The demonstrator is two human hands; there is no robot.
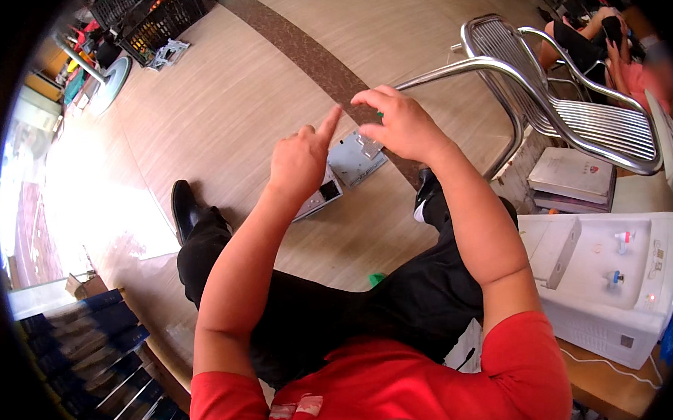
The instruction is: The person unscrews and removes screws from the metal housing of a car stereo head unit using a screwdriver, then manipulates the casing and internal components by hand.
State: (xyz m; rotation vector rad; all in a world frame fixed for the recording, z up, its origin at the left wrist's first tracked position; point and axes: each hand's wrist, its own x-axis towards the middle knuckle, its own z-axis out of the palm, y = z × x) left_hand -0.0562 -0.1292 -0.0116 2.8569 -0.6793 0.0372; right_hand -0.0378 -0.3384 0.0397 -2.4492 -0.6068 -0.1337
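Observation:
My left hand (300, 157) is in mid-air, its index finger stretched out and the other fingers mostly hidden behind the hand. My right hand (407, 129) hovers beside it, thumb and index finger apart and curved. A small green bit (380, 114) shows between those two fingers; I cannot tell whether it is held or lies behind. Beyond and below the hands, a grey metal panel (346, 165) lies on the floor. Next to it an open metal casing (328, 193) is partly covered by my left forearm. Neither hand visibly touches them.
A steel bench (603, 128) stands at the right, a person seated behind it. Nearer are a white water dispenser (612, 259) and thick books (574, 175). Black crates (153, 33) and a round stand base (113, 84) are far left. A green scrap (377, 278) lies between my legs.

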